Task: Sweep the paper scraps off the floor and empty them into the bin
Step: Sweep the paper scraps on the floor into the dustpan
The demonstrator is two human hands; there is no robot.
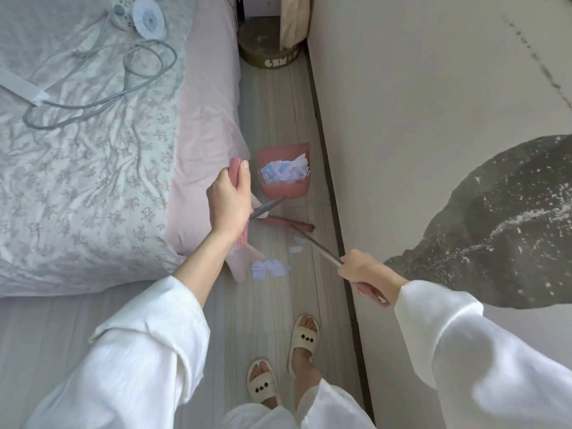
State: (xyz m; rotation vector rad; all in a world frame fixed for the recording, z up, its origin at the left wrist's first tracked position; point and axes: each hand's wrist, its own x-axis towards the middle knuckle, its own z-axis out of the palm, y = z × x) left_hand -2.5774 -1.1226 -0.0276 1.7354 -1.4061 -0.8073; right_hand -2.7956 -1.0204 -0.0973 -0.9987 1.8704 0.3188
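With the left hand closed round the dustpan handle and the right hand closed round the broom handle, loose paper scraps lie lower centre, between broom head and feet.

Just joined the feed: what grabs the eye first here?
The pink dustpan in the floor strip between bed and wall, already loaded with paper scraps. Nearer, the left hand grips its pink handle and the right hand the broom, with loose scraps unswept between them.
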